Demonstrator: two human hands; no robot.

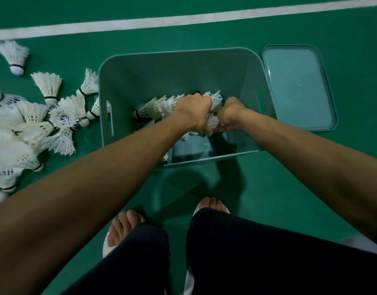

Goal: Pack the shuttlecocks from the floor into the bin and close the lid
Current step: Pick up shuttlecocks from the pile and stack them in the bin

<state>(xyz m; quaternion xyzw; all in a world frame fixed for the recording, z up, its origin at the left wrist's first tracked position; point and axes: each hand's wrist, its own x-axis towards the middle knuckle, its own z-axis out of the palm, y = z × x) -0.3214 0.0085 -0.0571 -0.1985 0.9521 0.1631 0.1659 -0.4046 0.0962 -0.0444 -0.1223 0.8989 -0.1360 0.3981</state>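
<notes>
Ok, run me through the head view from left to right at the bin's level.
The loose shuttlecocks on the floor → left wall of the bin → left hand → right hand, both gripping a bunch of shuttlecocks inside the bin → lid, flat on the floor.

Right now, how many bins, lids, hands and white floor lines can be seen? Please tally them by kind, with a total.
Teal bin: 1
Teal lid: 1
Hands: 2, the left hand and the right hand
White floor line: 1
Total: 5
Both hands grip shuttlecocks inside the bin.
</notes>
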